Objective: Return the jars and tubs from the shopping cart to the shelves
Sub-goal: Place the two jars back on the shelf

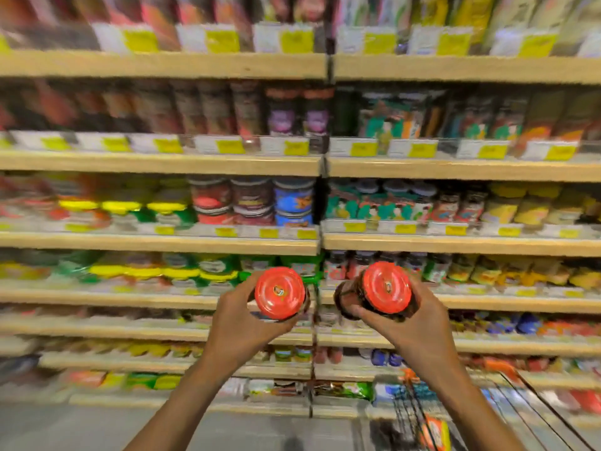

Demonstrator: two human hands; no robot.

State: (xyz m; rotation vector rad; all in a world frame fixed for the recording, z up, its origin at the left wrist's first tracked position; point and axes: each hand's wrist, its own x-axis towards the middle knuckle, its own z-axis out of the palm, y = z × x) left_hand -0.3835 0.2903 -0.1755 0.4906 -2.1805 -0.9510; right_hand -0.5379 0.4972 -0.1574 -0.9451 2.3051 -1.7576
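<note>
Shelving (162, 299) fills view ahead of both hands, stock blurred.
Shopping cart (507, 405) below right hand, low right.
Left hand (242, 323) wraps left jar (280, 293) from below, red lid toward camera.
Right hand (413, 327) wraps right jar (379, 292), tilted, dark contents showing.
Advice: find matching red-lid row first; labels unreadable. Shelve one jar at a time, upright, base flat, push back behind shelf lip before letting go.

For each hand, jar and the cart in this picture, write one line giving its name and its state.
Left hand: grips the left jar.
Right hand: grips the right jar.
Left jar: red lid on, held up.
Right jar: red lid on, tilted, held up.
Shopping cart: lower right, still holds an orange packet.
</note>
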